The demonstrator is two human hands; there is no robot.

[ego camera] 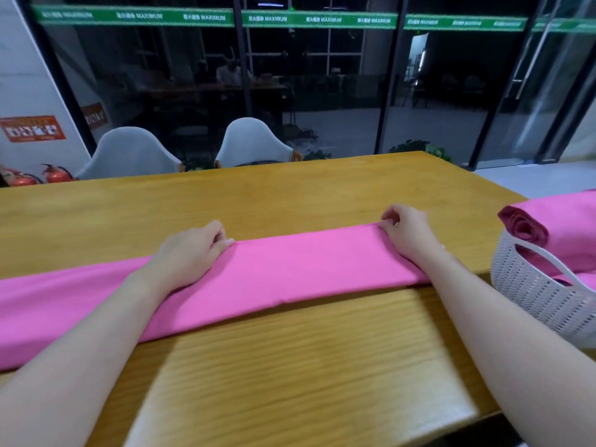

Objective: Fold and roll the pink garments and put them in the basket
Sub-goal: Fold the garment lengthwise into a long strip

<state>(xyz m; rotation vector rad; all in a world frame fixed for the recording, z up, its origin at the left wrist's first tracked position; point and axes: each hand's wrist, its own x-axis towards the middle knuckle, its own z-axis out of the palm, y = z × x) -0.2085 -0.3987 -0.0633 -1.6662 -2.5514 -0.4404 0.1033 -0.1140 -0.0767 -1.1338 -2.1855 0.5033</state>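
Note:
A pink garment (290, 275) lies folded into a long flat band across the wooden table (290, 195), running from the left edge of the view to the right of centre. My left hand (190, 250) lies on the band, its fingertips pinching the far edge. My right hand (406, 227) pinches the far corner at the band's right end. A white perforated basket (541, 295) stands at the right table edge. It holds a rolled dark-pink garment (522, 227) and more pink cloth (567, 221).
Two grey chairs (254, 143) stand behind the table's far edge, in front of dark glass walls. Red fire extinguishers (54, 174) sit on the floor at far left. The near part of the table shows bare wood.

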